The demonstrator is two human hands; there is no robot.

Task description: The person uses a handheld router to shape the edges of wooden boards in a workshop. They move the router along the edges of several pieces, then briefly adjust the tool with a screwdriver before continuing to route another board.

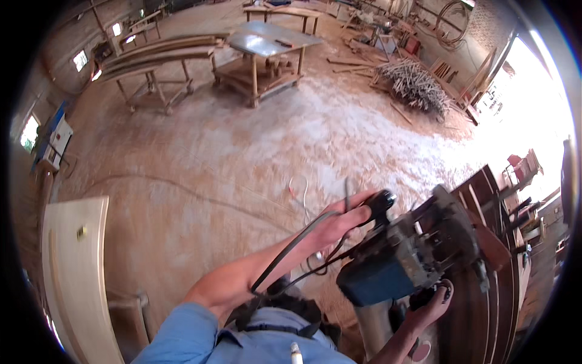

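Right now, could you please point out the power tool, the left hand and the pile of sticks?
Power tool [407, 252], head view: middle of its body.
Left hand [343, 224], head view: its back.
Pile of sticks [414, 87], head view: middle of the heap.

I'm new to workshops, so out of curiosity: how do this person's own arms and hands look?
The left hand and right hand wear no gloves. A light-blue sleeve leaves the left forearm bare; no right sleeve shows.

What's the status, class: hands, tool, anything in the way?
Left hand, right hand: gripping handles. Blue power tool: tilted. Cord: across left forearm.
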